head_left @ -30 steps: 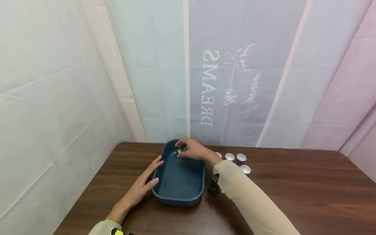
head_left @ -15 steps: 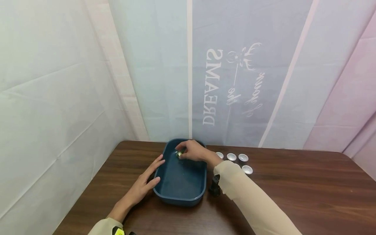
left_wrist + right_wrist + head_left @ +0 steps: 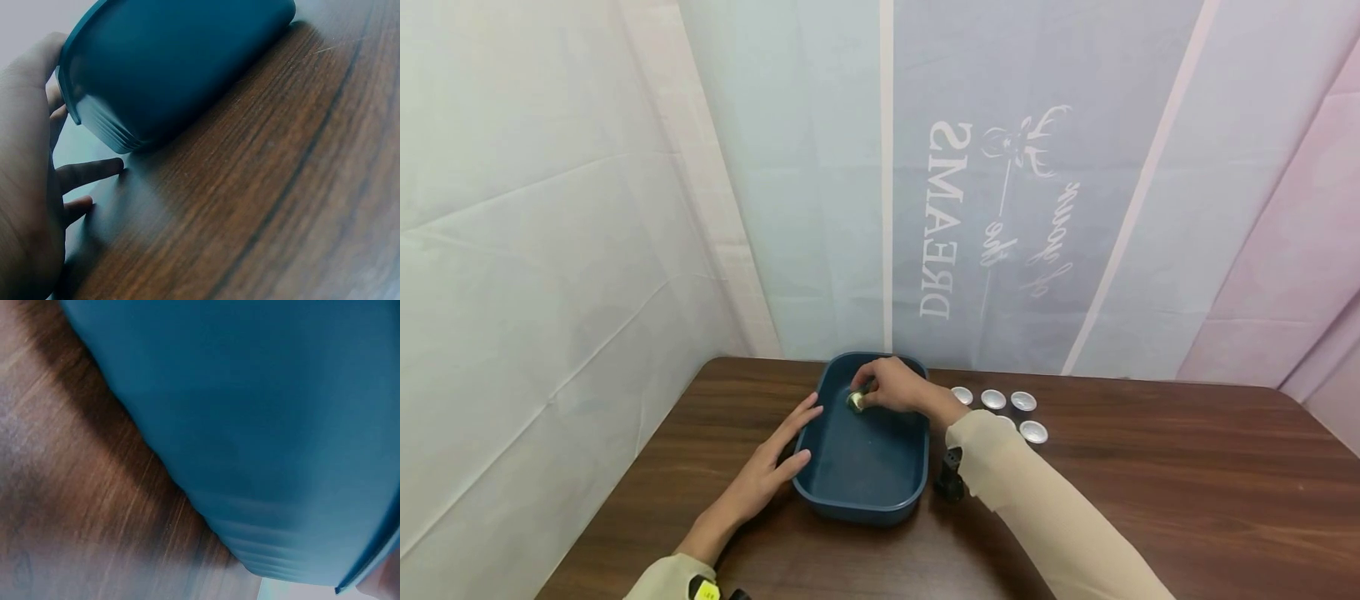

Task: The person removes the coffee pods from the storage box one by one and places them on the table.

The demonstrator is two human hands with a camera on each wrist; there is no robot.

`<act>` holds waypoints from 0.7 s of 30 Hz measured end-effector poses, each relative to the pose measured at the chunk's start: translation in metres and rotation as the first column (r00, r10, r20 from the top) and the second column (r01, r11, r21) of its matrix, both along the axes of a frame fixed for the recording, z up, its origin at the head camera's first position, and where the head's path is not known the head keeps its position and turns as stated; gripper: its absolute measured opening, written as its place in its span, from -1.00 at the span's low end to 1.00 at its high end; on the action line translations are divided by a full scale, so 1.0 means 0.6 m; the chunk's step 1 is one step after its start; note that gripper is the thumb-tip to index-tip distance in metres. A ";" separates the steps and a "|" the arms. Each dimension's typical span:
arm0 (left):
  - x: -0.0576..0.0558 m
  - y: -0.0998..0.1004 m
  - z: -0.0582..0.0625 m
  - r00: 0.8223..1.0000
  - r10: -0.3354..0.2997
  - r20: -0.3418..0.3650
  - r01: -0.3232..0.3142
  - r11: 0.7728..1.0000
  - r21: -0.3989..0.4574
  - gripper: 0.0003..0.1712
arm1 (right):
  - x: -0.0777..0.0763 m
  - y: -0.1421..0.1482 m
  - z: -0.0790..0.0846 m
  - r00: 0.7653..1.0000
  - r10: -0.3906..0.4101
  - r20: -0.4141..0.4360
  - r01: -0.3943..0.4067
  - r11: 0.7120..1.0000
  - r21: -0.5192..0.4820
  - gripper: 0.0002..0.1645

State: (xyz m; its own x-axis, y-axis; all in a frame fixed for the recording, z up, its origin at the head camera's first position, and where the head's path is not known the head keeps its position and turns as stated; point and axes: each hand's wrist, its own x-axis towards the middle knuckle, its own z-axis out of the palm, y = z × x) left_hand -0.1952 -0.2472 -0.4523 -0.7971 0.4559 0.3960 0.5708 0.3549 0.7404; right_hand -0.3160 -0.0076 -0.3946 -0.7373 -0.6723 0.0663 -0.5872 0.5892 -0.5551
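A deep blue plastic bin (image 3: 861, 475) stands on the table. Inside it, near the far left part, my right hand (image 3: 891, 387) pinches a small shiny gold-green coffee capsule (image 3: 855, 402) between thumb and fingers. The capsule is low in the bin; whether it touches the floor I cannot tell. My left hand (image 3: 767, 467) rests its loosely spread fingers against the bin's left rim. In the left wrist view, that hand's fingers (image 3: 94, 174) lie beside the bin's outer wall. The right wrist view is mostly filled by the bin's side (image 3: 250, 425), with the hand nearly hidden.
Several coffee capsules with silver foil lids (image 3: 993, 399) stand on the table right of the bin, partly behind the right forearm. The brown wooden table (image 3: 1150, 467) extends to the right. A printed cloth (image 3: 820, 208) hangs behind its far edge.
The capsule in my right hand has moved slightly down and toward me, and shows more between the fingers. My left hand has stayed at the rim. The head view has shifted slightly.
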 end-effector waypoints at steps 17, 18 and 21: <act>-0.001 0.002 0.000 1.000 0.003 -0.001 -0.003 1.000 -0.015 -0.36 | -0.003 -0.001 -0.004 0.992 0.118 0.036 -0.120 0.992 0.041 -0.80; -0.001 0.002 0.001 1.000 0.004 0.000 -0.004 1.000 -0.015 -0.36 | -0.003 -0.002 -0.004 0.991 0.125 0.039 -0.127 0.991 0.040 -0.80; 0.000 0.002 0.000 1.000 0.004 -0.003 -0.004 1.000 -0.014 -0.36 | -0.002 -0.003 -0.004 0.988 0.145 0.046 -0.147 0.988 0.048 -0.81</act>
State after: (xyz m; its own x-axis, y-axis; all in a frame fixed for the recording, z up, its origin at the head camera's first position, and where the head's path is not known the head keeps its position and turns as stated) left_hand -0.1953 -0.2462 -0.4522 -0.7977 0.4587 0.3916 0.5715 0.3677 0.7336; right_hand -0.3173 -0.0097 -0.3973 -0.6321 -0.7749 0.0000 -0.6457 0.5267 -0.5528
